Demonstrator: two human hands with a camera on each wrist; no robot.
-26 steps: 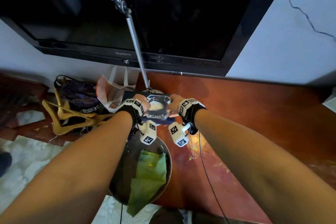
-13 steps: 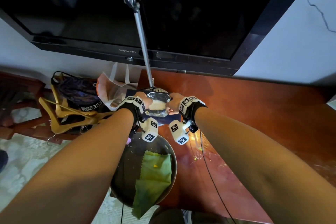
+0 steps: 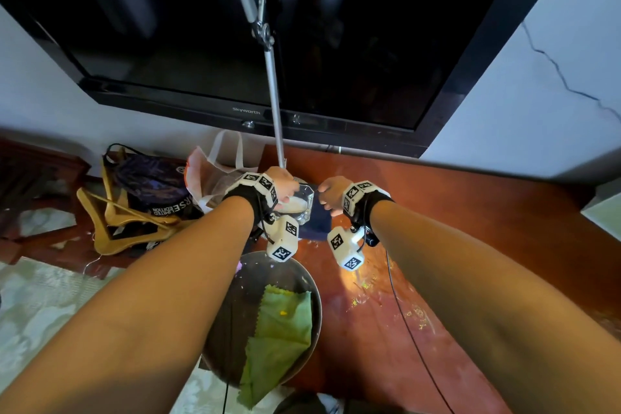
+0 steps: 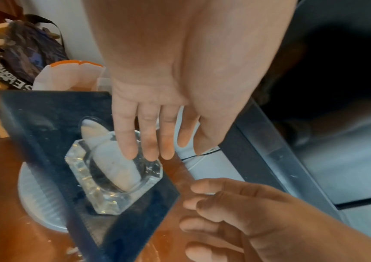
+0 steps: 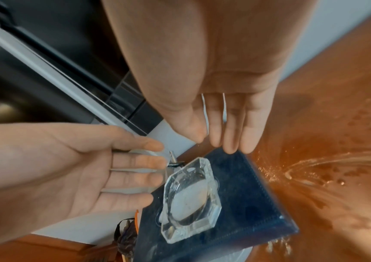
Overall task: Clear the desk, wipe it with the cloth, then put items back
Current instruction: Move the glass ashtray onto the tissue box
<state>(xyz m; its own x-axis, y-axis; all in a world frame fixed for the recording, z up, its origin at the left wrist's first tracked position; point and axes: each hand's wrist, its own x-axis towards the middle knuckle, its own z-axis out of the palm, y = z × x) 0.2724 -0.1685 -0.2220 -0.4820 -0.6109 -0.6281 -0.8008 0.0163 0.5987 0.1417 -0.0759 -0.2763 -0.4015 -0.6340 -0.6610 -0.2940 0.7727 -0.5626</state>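
Note:
A clear glass ashtray (image 3: pixel 297 204) (image 4: pixel 112 179) (image 5: pixel 191 198) with a white oval lump in it rests on a dark blue pad (image 3: pixel 316 227) (image 4: pixel 52 124) (image 5: pixel 247 203) at the desk's back left. My left hand (image 3: pixel 285 186) (image 4: pixel 155 127) (image 5: pixel 112 168) is open, its straight fingers just beside the ashtray's rim; contact is unclear. My right hand (image 3: pixel 331 193) (image 5: pixel 222 134) (image 4: pixel 229 212) is open and holds nothing, fingertips at the pad's far corner. A green cloth (image 3: pixel 282 329) lies in a round metal basin (image 3: pixel 235 299) near me.
The red-brown desk (image 3: pixel 453 228) shows wet streaks and crumbs (image 3: pixel 386 296). A black TV (image 3: pixel 302 44) hangs above. A silver lamp pole (image 3: pixel 274 94) rises from a white round base (image 4: pixel 36 209) under the pad. Bags (image 3: pixel 151 185) and wooden hangers (image 3: pixel 111 222) lie left.
Both hands gripped the ashtray by its sides before. Now it sits on the blue pad and the hands have let go and opened, the right one drawing away to the right.

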